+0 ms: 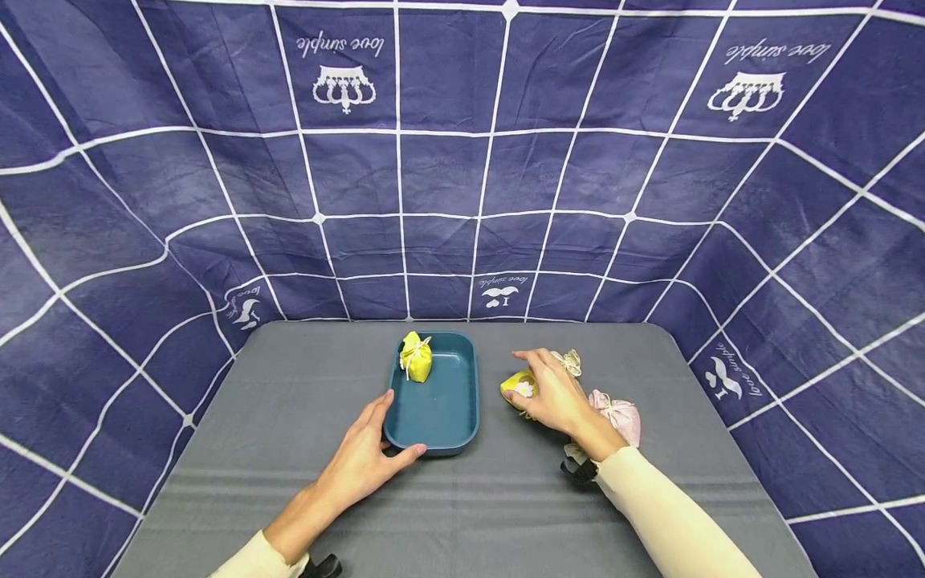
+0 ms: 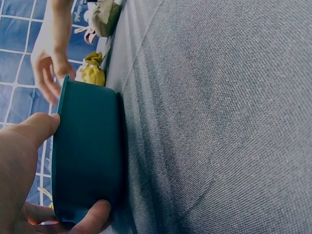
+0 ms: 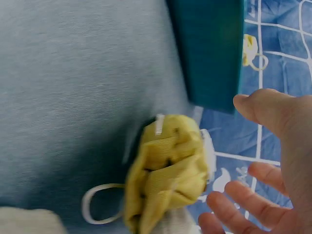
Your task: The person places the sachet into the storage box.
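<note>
Flowered yellow pouch (image 1: 513,382) lies on the bench (image 1: 303,377), right of the blue-green tray (image 1: 437,413); over it we hold our right grip (image 1: 555,399), thumb and fingers apart, contact unclear. With our left grip (image 1: 361,456), digits spread, we touch the tray's near left corner. Another yellow bag (image 1: 419,363) sits inside, far left.

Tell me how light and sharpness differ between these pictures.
Head view: brightest and evenly lit, lines on the blue cloth bending outward, from folds or lens, I can't tell; left wrist view: dimmer, the teal tray dark on its outer side; right wrist view: blurry, the yellow pouch soft-edged, shadow beside it.
</note>
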Tool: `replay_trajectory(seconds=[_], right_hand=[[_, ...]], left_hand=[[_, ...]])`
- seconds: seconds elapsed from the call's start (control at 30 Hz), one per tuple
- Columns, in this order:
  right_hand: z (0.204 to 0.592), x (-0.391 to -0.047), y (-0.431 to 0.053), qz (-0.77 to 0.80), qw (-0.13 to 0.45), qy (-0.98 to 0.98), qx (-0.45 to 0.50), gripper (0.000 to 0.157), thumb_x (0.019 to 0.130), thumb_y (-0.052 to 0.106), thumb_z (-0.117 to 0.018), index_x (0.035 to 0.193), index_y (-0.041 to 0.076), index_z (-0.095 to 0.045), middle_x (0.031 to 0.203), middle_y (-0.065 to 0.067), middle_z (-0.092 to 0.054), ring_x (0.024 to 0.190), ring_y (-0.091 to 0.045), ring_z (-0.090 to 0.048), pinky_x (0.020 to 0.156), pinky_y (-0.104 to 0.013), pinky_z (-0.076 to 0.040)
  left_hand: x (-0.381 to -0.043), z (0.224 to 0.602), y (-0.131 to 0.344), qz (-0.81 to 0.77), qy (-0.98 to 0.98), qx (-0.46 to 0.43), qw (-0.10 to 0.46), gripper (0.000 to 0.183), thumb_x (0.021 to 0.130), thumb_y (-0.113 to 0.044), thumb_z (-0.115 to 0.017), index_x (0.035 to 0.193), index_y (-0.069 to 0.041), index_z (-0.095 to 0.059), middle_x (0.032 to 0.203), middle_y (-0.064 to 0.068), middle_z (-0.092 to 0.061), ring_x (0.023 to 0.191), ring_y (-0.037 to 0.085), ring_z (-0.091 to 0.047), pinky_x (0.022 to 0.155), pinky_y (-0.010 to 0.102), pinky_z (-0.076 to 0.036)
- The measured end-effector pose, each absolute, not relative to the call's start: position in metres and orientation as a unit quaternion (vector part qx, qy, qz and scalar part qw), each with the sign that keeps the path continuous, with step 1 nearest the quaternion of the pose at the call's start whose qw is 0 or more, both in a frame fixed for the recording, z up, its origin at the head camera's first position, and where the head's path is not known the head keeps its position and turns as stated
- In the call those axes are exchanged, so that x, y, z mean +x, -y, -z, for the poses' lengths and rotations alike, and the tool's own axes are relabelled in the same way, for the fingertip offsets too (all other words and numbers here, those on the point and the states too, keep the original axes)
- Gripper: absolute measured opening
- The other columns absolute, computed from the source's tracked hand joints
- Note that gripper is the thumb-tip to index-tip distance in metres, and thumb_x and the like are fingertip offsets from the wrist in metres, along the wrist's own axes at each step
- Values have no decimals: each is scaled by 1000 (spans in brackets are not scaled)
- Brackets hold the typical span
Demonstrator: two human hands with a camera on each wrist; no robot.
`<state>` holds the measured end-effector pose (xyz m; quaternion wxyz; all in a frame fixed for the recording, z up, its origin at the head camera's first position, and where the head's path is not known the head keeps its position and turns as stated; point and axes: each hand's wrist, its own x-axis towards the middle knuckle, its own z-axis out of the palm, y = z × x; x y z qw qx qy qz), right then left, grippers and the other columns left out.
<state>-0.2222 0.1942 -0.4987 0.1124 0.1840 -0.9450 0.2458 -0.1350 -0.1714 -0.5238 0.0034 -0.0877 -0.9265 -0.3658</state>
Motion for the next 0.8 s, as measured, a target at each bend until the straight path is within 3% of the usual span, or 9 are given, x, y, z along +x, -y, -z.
replay_trajectory(seconds=[0.1,0.2,0.33,0.53,0.8], right_hand=[[505,-220,-198,-241,104,951,161,73,93,39,-98,156,14,-70,149,-14,-73,139,-38,-72,110,-61,-64],[512,-217,-200,-240,91,957,135,75,92,43,-98,155,14,-71,152,-16,-70,142,-40,-70,108,-64,-65],[521,-213,-200,-240,79,962,100,77,90,47,-99,154,14,-72,146,-15,-68,131,-41,-74,97,-64,-67],[532,-212,-199,-250,91,960,86,78,86,45,-102,150,10,-72,143,-21,-66,116,-48,-77,95,-63,-67],[540,-211,-195,-259,82,960,71,81,87,42,-102,152,9,-67,140,-24,-62,104,-50,-78,88,-64,-67]], left_hand=[[-136,524,171,368,926,-87,4,118,95,-55,-98,179,3,-39,180,26,-47,126,29,-80,99,38,-71],[-136,524,171,363,928,-88,8,117,95,-56,-97,178,3,-39,180,26,-48,127,29,-79,100,39,-70],[-135,524,171,359,929,-88,7,118,95,-56,-97,178,3,-39,180,26,-48,126,27,-79,104,42,-70],[-133,522,171,356,931,-84,4,118,95,-57,-97,179,2,-39,182,24,-47,106,13,-81,107,45,-68],[-133,522,171,344,935,-85,9,117,95,-57,-96,178,2,-40,182,25,-47,128,29,-77,119,53,-61]])
